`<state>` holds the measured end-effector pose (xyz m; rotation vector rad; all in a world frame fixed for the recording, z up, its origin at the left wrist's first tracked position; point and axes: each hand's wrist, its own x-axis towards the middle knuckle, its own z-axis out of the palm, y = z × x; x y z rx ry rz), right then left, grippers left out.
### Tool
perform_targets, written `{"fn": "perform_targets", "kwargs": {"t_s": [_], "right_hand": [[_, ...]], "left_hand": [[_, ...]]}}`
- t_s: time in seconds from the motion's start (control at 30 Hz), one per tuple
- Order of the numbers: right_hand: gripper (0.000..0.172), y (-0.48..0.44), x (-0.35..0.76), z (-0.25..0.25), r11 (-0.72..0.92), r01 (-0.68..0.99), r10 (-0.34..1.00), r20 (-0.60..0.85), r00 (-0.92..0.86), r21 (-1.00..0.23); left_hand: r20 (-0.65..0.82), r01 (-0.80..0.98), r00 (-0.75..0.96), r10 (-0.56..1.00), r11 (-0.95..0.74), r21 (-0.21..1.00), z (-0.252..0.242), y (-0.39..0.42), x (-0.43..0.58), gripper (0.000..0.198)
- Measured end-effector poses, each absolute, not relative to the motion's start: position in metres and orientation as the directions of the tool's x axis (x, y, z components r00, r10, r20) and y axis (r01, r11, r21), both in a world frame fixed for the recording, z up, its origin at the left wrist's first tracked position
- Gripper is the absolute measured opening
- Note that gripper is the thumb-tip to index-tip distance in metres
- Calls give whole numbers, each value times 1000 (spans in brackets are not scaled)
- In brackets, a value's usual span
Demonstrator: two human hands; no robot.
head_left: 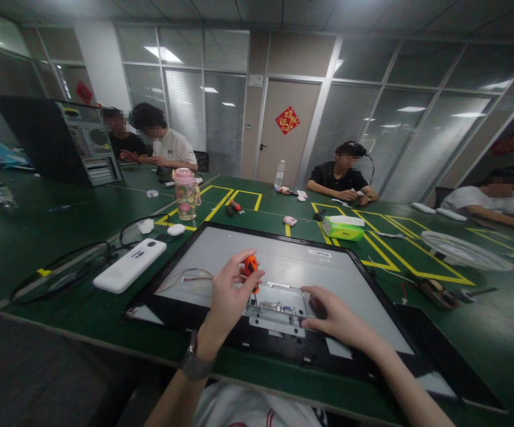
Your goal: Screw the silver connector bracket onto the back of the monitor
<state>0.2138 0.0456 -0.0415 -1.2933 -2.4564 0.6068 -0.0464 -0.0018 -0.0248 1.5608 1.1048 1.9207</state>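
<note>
Left hand [232, 289] pinches orange-black screwdriver [251, 266] at silver metal bracket [264, 324]; right hand [340, 318] spread at its edge. Bracket sits on black-framed grey panel [225, 244]; screwwork seemingly unfinished.

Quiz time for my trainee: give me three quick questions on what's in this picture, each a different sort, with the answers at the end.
1. Multiple choice: what does the left hand hold?
A) pen
B) orange-handled screwdriver
C) spoon

2. True or false: in the picture, the pink-lidded bottle stands to the left of the green tissue pack.

3. Fill in the blank: the screwdriver's shaft points ____ toward the metal plate, while the right hand is at the plate's edge.

Key: 1. B; 2. True; 3. down
</note>
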Motion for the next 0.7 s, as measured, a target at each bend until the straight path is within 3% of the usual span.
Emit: {"fn": "perform_targets", "kwargs": {"t_s": [0.23,0.37,0.53,0.7], "right_hand": [[54,33,213,-45,466,747,864,59,-501,-475],[48,18,212,-59,412,795,908,133,-396,-445],[41,7,209,-67,379,836,924,201,-324,-398],[37,6,208,-65,401,819,914,243,-326,-411]], "left_hand": [[632,201,-267,727,-599,775,-23,-2,-47,31],[653,249,-311,691,-604,757,-23,-2,-49,30],[618,149,-403,675,-618,772,-23,-3,-50,33],[611,118,-387,690,-621,775,-21,-5,-48,31]]}}
